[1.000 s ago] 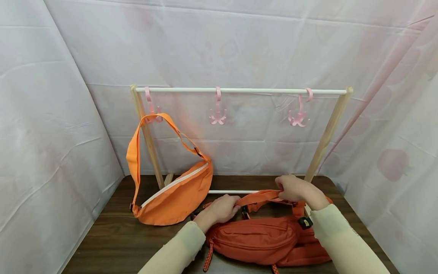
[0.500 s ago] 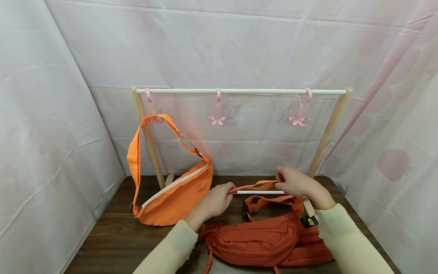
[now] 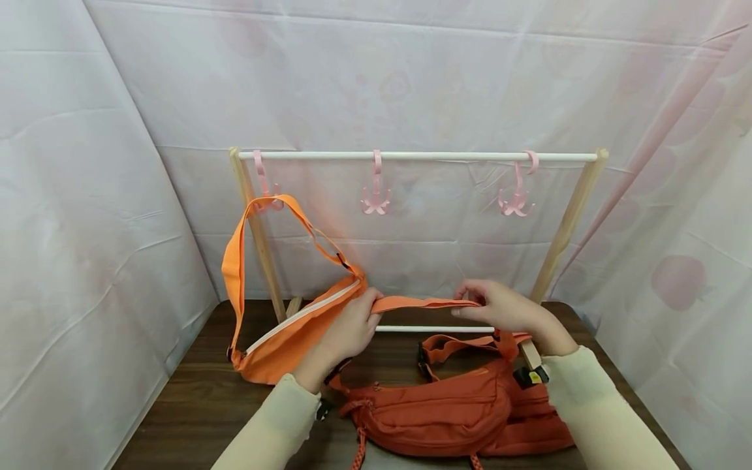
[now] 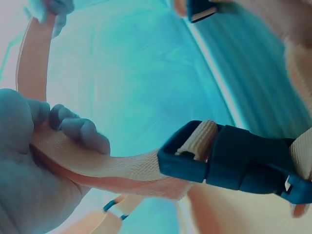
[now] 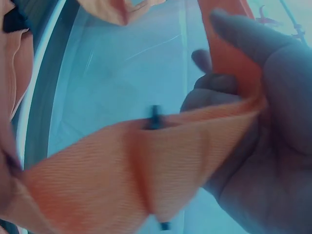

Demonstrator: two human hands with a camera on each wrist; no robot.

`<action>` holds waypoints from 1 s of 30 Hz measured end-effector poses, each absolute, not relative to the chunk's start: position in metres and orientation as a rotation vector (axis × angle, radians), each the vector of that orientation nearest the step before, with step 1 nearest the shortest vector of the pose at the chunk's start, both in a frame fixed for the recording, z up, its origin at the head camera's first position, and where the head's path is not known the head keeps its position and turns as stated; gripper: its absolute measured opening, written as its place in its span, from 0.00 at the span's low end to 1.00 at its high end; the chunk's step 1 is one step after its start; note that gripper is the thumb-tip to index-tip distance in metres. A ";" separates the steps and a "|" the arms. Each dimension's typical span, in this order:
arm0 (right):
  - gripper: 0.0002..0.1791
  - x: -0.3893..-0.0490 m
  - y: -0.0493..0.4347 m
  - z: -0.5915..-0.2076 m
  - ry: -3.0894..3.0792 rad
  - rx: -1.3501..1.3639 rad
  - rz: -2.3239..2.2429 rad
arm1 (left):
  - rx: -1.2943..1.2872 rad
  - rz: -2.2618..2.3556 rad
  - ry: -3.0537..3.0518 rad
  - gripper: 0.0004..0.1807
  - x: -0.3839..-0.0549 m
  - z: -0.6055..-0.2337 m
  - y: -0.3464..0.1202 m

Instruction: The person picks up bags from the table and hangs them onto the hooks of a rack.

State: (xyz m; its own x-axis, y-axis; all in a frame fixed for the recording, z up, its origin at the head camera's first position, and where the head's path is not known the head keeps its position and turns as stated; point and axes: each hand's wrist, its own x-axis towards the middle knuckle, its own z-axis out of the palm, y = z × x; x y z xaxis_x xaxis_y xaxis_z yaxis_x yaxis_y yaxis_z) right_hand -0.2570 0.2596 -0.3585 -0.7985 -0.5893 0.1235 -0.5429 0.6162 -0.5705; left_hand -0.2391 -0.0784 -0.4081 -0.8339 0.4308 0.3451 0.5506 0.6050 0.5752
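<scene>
1. The left hand has its fingers curled round one end of a raised stretch of orange-red strap; below it, in the left wrist view, the webbing runs on to a black buckle.
2. The right hand holds the strap's other end, which passes between thumb and fingers. Its wrist view is blurred, so how firmly it grips I can't say; a loose hold could let the webbing slide through.
3. The red bag lies on the dark table, in front of the rack's upper rail. Lifting by the strap alone would probably tip it, since its weight sits low and spread out.
4. A slack strap loop lies behind the bag, near the lower bar; it could snag there if pulled.
5. The left hand overlaps the orange bag in the head view, so a careless sideways swing might knock it.
</scene>
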 end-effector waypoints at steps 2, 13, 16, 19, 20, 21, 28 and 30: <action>0.11 -0.256 0.258 -0.356 2.724 -0.972 -0.966 | -0.792 -1.053 -2.671 0.06 -0.237 -0.402 -0.083; 0.14 -0.243 0.246 -0.335 2.715 -0.997 -1.042 | -0.875 -1.037 -2.679 0.07 -0.218 -0.367 -0.106; 0.11 -0.243 0.242 -0.331 2.749 -1.073 -1.039 | -0.900 -0.995 -2.657 0.12 -0.213 -0.359 -0.112; 0.08 -0.242 0.236 -0.325 2.770 -1.137 -1.042 | -0.903 -0.955 -2.624 0.13 -0.209 -0.352 -0.117; 0.09 -0.241 0.233 -0.323 2.776 -1.156 -1.044 | -0.904 -0.940 -2.613 0.13 -0.208 -0.349 -0.119; 0.10 -0.240 0.231 -0.320 2.780 -1.171 -1.046 | -0.904 -0.929 -2.598 0.12 -0.207 -0.348 -0.120; 0.14 -0.235 0.218 -0.305 2.813 -1.242 -1.061 | -0.905 -0.872 -2.546 0.08 -0.199 -0.334 -0.131; 0.15 -0.234 0.215 -0.302 2.814 -1.257 -1.066 | -0.906 -0.854 -2.545 0.08 -0.196 -0.329 -0.134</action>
State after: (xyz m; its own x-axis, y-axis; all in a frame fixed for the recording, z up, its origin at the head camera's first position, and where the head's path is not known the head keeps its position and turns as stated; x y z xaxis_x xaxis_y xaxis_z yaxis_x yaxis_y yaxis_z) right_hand -0.2344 0.2150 -0.3018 -0.6969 -0.6239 0.3537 -0.7016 0.4911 -0.5162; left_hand -0.1962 -0.1341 -0.3286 -0.7534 0.4694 0.4605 0.6521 0.6232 0.4318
